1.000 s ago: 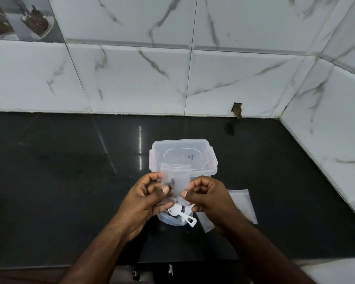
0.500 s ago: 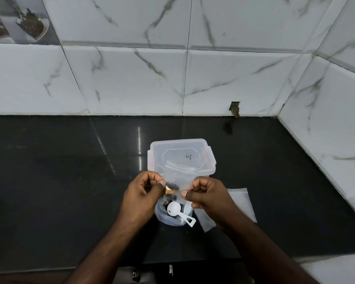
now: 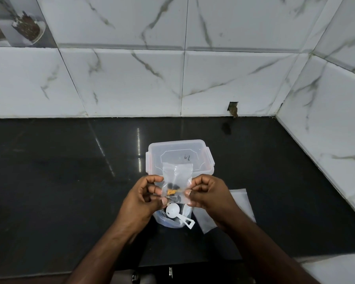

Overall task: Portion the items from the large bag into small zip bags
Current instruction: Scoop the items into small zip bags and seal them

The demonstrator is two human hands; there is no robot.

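A small clear zip bag [image 3: 177, 177] with a few dark pieces and one orange piece inside is held upright over the counter. My left hand [image 3: 145, 198] pinches its lower left corner, and my right hand [image 3: 208, 194] pinches its lower right edge. Below it stands the large clear bag [image 3: 168, 219], open at the top, with a white plastic scoop [image 3: 177, 214] resting in its mouth. Most of the large bag is hidden behind my hands.
A clear plastic box [image 3: 179, 156] with a clip lid stands just behind the bags. More flat small zip bags [image 3: 241, 203] lie on the black counter [image 3: 59, 181] under my right wrist. White tiled walls close the back and the right side.
The small zip bag has been pulled flat and squared up between both hands. My hands have spread slightly apart along its lower edge.
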